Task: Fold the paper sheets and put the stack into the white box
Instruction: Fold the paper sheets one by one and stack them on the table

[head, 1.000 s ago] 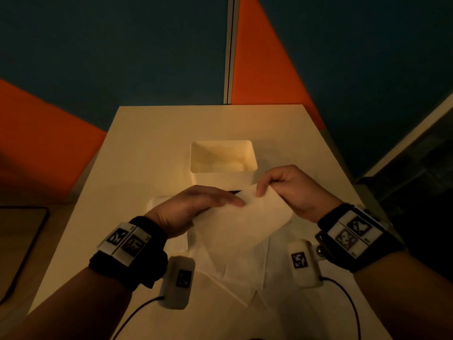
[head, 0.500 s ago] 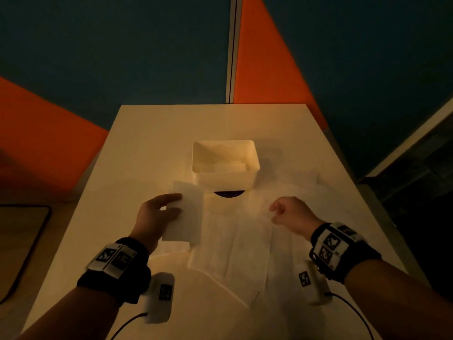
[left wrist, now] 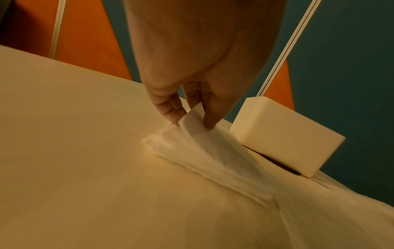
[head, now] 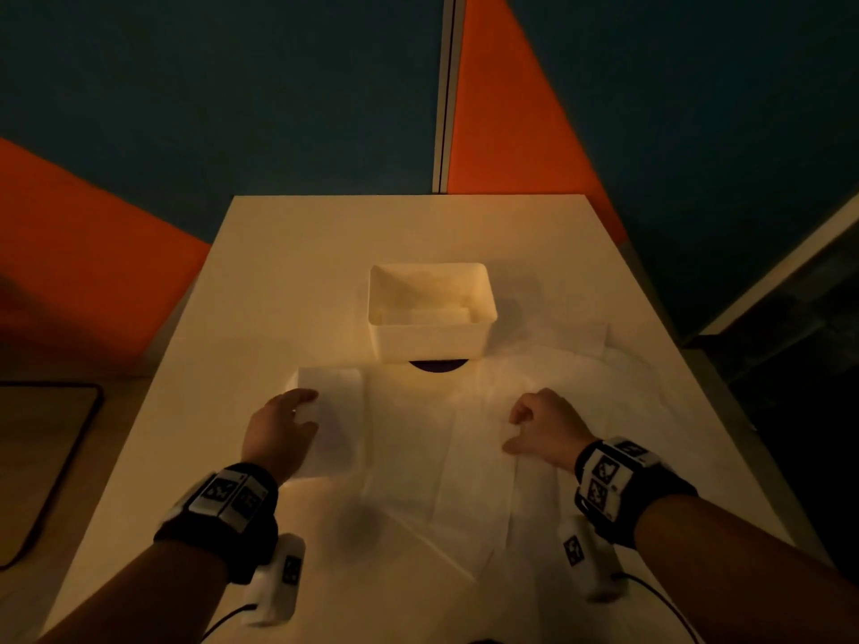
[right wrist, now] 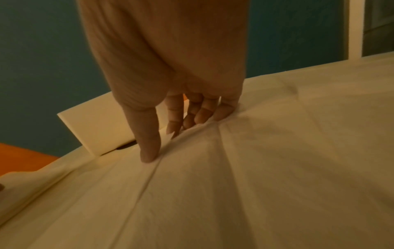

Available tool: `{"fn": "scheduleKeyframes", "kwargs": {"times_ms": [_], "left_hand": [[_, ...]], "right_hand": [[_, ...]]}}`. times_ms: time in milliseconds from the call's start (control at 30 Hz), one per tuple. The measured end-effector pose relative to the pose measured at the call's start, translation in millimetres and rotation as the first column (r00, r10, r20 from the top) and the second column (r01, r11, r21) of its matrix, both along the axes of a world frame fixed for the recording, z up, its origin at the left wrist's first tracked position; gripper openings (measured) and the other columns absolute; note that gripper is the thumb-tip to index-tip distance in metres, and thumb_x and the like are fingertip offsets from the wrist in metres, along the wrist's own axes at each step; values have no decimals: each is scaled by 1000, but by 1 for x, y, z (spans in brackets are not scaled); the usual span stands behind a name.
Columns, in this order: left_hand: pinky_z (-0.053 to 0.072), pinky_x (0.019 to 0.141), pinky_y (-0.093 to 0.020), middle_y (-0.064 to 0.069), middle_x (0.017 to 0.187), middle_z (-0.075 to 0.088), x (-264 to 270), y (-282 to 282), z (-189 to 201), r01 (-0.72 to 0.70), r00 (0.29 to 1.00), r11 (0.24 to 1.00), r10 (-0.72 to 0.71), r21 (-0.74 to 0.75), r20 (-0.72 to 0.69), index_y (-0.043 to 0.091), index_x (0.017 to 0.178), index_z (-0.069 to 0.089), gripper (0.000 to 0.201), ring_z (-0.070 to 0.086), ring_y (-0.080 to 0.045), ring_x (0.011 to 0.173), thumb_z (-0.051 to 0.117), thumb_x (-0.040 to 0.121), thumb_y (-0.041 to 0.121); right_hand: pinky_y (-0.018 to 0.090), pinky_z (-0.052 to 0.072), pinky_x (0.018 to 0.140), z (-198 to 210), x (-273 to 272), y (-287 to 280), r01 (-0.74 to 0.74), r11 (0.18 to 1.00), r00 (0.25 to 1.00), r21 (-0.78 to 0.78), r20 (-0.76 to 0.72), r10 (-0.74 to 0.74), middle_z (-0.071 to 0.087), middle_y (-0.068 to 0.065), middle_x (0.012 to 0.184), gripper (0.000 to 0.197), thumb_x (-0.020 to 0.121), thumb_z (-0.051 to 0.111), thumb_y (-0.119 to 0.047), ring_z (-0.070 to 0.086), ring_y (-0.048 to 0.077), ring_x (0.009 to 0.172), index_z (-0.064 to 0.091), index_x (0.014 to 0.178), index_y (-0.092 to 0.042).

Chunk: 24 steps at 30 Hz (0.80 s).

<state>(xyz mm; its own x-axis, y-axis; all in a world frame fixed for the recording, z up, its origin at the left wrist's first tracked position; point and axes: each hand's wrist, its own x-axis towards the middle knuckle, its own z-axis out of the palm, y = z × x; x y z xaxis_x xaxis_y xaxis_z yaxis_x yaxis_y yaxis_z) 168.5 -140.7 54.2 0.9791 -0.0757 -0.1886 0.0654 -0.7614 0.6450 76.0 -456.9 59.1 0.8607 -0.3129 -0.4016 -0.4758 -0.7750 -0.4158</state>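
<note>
A rectangular open-topped white plastic box [head: 432, 313] stands on a pale cream surface [head: 288, 253], and every place here is given from that box. On the person's side of the box and slightly to its left lies a small folded white paper sheet [head: 337, 411], resting on top of other folded sheets. The person's left hand [head: 279, 429] is on this folded sheet; in the left wrist view the thumb and fingertips [left wrist: 210, 121] pinch its raised far corner, so the grip here is narrow and holding the paper. Directly on the person's side of the box, and stretching out to its right, several unfolded thin white paper sheets [head: 469, 457] lie spread and overlapping, marked with straight crease lines. The person's right hand [head: 544, 425] is on these sheets, nearer the person and a little right of the box; its fingers are curled with the tips pressed into the paper, which bunches up under them, and the thumb presses on a crease, so this grip is narrow and gathering the sheet. A dark round patch [head: 438, 364] shows on the surface, touching the box's near wall. Inside the box something pale lies on the bottom, too dim to make out. Behind the box rise teal and orange wall panels [head: 511, 109]. Both wrists wear black bands with square printed markers.
</note>
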Motion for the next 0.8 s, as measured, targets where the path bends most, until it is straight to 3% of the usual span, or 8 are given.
{"fn": "scheduleKeyframes", "kwargs": {"times_ms": [200, 333, 433, 567, 667, 733, 800], "left_hand": [[42, 91, -35, -15, 122, 60, 3, 2, -1, 24, 1000, 999, -25, 41, 18, 12, 121, 61, 42, 56, -34, 107, 62, 80, 1], [42, 93, -36, -14, 125, 58, 7, 4, -5, 28, 999, 998, -28, 52, 15, 12, 121, 60, 43, 55, -34, 109, 60, 80, -1], [38, 96, -38, -16, 129, 51, 9, 5, -8, 43, 999, 991, -45, 125, 13, 14, 120, 61, 43, 51, -36, 112, 63, 79, 2], [28, 105, -45, -16, 142, 31, 4, 0, -2, 34, 995, 954, -61, 298, 84, 21, 125, 56, 49, 29, -40, 126, 69, 78, 17], [25, 108, -45, -7, 145, 33, -4, -20, 20, 251, 950, 947, -281, 202, 139, 30, 130, 50, 63, 25, -31, 130, 73, 72, 42], [24, 109, -40, 9, 143, 35, -12, -38, 40, 482, 863, 874, -486, 65, 137, 44, 132, 39, 75, 22, -15, 130, 64, 63, 63], [25, 108, -34, 26, 138, 33, -19, -56, 55, 635, 760, 772, -624, -8, 182, 56, 131, 31, 78, 21, -6, 127, 58, 59, 69]], "right_hand": [[26, 48, 82, -1, 1, -1, -7, 1000, 1000, 10, 6, 7, 48, -1, 100, 30, 65, 83, -29, 55, 17, 91, 60, 84, -22], [22, 42, 75, -1, 2, -3, -5, 999, 1000, 47, 29, 3, 51, -2, 92, 28, 70, 80, -22, 54, 15, 85, 53, 64, -28], [25, 44, 69, 5, 1, -3, 44, 986, 997, 159, 59, -54, 56, -3, 77, 23, 73, 76, -14, 56, 17, 79, 55, 64, -21], [24, 44, 62, 26, -1, 6, 92, 910, 979, 404, 132, -158, 57, 2, 71, 15, 77, 71, -5, 54, 15, 69, 58, 71, -10], [19, 44, 59, 50, -3, 21, 34, 835, 964, 550, 203, -173, 58, 1, 66, 16, 79, 68, 1, 54, 8, 61, 58, 72, -11], [15, 44, 59, 66, -3, 31, -57, 826, 954, 561, 275, -121, 57, -2, 63, 16, 78, 69, 1, 53, 2, 57, 59, 72, -11], [15, 46, 62, 80, -2, 40, -152, 810, 941, 566, 333, -56, 59, -2, 65, 16, 77, 71, 0, 54, 3, 60, 61, 73, -11]]}}
